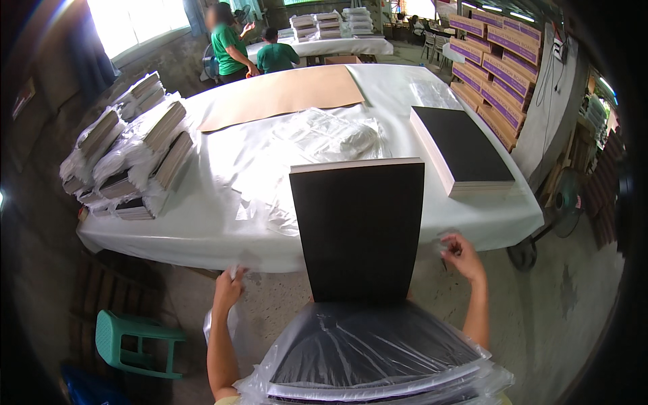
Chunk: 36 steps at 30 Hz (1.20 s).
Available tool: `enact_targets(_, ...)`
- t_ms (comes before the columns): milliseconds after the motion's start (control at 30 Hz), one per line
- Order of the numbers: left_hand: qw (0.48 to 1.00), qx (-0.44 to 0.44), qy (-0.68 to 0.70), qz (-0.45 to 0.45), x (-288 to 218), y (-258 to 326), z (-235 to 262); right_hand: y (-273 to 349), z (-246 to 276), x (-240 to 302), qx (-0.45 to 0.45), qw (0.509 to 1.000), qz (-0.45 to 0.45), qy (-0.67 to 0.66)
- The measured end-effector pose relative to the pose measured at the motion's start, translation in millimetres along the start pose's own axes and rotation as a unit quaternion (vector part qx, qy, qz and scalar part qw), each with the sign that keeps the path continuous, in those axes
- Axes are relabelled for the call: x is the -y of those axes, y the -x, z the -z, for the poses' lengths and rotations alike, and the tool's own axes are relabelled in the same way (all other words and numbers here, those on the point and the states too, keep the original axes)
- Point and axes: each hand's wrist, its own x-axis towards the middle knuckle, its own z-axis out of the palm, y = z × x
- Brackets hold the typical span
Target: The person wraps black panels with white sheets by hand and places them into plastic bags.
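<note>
We have the black board stack (361,233) upright at the middle of the surface's (179,226) near edge; our left hand (228,289) and right hand (464,259) flank it, each grip's closure unclear.

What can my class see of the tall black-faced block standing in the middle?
The block is rectangular, with a plain black face and a thin pale top edge; it looks like board or paper. It stands roughly upright, hiding part of the white-covered table. Its lower end meets the plastic-wrapped black bundle in view; whether they touch is unclear. The left hand and right hand flank it, apart from it.
</note>
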Motion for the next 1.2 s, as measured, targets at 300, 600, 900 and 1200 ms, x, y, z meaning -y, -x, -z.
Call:
enact_targets(300,0.779,0.266,0.465,-0.326,-225.8,25.6,-49.1,-4.8,-58.5,181.3,0.136,0.916,0.376,-0.008)
enact_targets(600,0.675,0.317,0.632,-0.213,-238.9,32.2,-83.9,-10.3,-108.9,191.4,0.054,0.946,0.28,-0.155)
enact_targets(900,0.723,0.218,0.65,-0.081,-222.6,24.9,-101.6,-19.5,-111.9,160.2,-0.022,0.949,0.216,-0.23)
enact_targets(1200,0.779,0.12,0.601,-0.132,-216.4,32.4,-107.7,-10.9,-104.2,176.9,-0.006,0.921,0.225,-0.316)
